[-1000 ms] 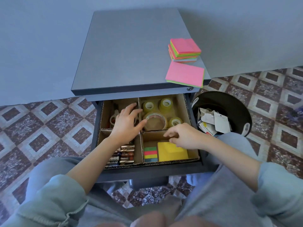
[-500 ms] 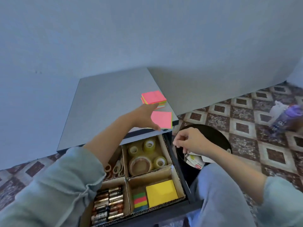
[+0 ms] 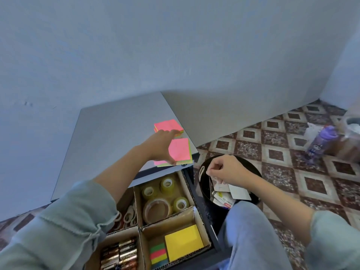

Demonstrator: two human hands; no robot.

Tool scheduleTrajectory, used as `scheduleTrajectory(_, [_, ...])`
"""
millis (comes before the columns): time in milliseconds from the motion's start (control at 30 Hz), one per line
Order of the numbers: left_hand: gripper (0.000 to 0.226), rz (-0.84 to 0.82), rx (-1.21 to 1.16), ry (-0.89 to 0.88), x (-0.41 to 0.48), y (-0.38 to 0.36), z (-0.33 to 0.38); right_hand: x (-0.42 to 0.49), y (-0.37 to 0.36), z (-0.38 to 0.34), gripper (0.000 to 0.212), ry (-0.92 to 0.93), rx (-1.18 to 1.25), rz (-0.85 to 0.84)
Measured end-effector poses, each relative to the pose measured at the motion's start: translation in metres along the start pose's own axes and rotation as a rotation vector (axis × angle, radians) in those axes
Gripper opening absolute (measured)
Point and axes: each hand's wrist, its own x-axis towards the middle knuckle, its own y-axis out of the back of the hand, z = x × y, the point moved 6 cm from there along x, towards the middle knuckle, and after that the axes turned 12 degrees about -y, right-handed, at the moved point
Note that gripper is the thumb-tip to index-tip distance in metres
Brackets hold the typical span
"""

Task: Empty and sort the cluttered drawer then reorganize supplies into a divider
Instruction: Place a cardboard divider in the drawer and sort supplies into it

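A grey cabinet top (image 3: 109,137) stands against a plain blue-grey wall (image 3: 175,45), on a floor of brown and cream patterned tiles (image 3: 282,152). Below its front edge the drawer (image 3: 202,217) is pulled out, fitted with a cardboard divider (image 3: 167,219). The divider's far right compartment holds tape rolls (image 3: 157,208), and pale looped handles (image 3: 128,217) show in the far left one. Batteries (image 3: 120,254) fill the near left compartment, and the near right one holds a yellow pad (image 3: 183,242) with a striped block of notes (image 3: 158,254) beside it. Just right of the drawer sits a black bin (image 3: 203,189) with paper scraps (image 3: 229,195) inside. A purple bottle (image 3: 319,143) stands well apart on the tiles at the far right.

Two lots of sticky notes lie near the right front corner of the cabinet top: a pink-topped stack (image 3: 167,124) farther back and a flat pink pad (image 3: 181,151) at the edge. The left hand (image 3: 161,145) reaches across the top with fingers stretched out and spread. Its fingertips are at the near edge of the stack and its thumb lies over the pad's left side, and it grips neither. The right hand (image 3: 226,170) hangs over the bin with its fingers curled in and thumb against the fingertips. Nothing can be made out between them.
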Motion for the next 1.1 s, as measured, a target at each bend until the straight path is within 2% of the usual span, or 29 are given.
scheduleTrajectory(133, [0.1, 0.107, -0.146, 0.028, -0.017, 0.008, -0.011, 0.008, 0.0, -0.026, 0.008, 0.069, -0.041, 0.043])
scheduleTrajectory(233, [0.09, 0.153, -0.174, 0.063, -0.029, 0.008, -0.019, 0.022, 0.001, -0.046, 0.007, 0.141, -0.169, 0.161])
scheduleTrajectory(300, [0.085, 0.19, -0.208, 0.088, -0.04, 0.009, -0.023, 0.033, -0.004, -0.058, 0.031, 0.173, -0.319, 0.193])
scheduleTrajectory(400, [0.085, 0.232, -0.27, 0.12, -0.059, 0.008, -0.03, 0.049, -0.019, -0.075, 0.074, 0.225, -0.532, 0.111])
scheduleTrajectory(467, [0.086, 0.255, -0.312, 0.141, -0.074, 0.007, -0.035, 0.06, -0.029, -0.08, 0.086, 0.209, -0.61, 0.041])
scheduleTrajectory(667, [0.093, 0.278, -0.389, 0.193, -0.11, -0.005, -0.041, 0.071, -0.039, -0.09, 0.075, 0.23, -0.669, 0.035])
scheduleTrajectory(767, [0.102, 0.271, -0.415, 0.203, -0.123, -0.013, -0.038, 0.069, -0.041, -0.095, 0.08, 0.255, -0.723, 0.046])
scheduleTrajectory(900, [0.098, 0.252, -0.445, 0.203, -0.134, -0.026, -0.034, 0.062, -0.045, -0.097, 0.082, 0.249, -0.801, 0.082])
scheduleTrajectory(1100, [0.094, 0.202, -0.485, 0.158, -0.14, -0.04, -0.02, 0.046, -0.048, -0.096, 0.075, 0.233, -0.678, 0.093])
